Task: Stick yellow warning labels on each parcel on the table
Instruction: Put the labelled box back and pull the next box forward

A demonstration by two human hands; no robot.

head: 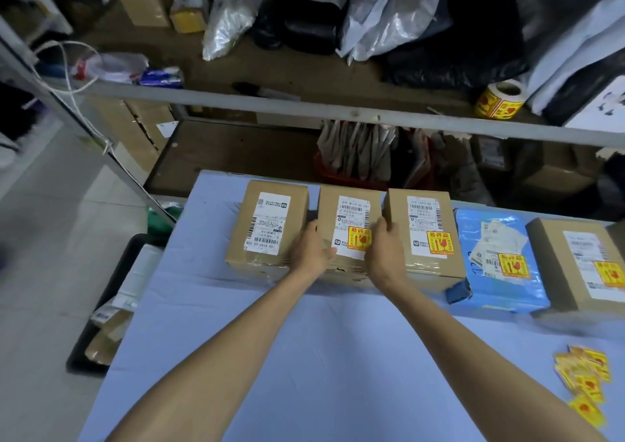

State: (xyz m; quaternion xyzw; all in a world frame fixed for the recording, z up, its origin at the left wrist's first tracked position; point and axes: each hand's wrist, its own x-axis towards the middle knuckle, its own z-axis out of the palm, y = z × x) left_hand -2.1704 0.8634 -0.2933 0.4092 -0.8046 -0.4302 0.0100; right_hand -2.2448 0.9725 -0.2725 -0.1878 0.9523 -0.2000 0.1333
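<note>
Left grip [309,250], right grip [384,248] on 易碎品-labelled box [328,211]

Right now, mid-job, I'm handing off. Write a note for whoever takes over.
Left hand and right hand: both grip the second brown cardboard box from the left by its sides.
Five parcels stand in a row on the blue-covered table.
Done: that box, the third brown cardboard box, the blue plastic mailer and the rightmost brown cardboard box each carry a yellow label.
Left: the leftmost brown cardboard box shows none.
Loose yellow warning labels lie at the table's near right.
</note>
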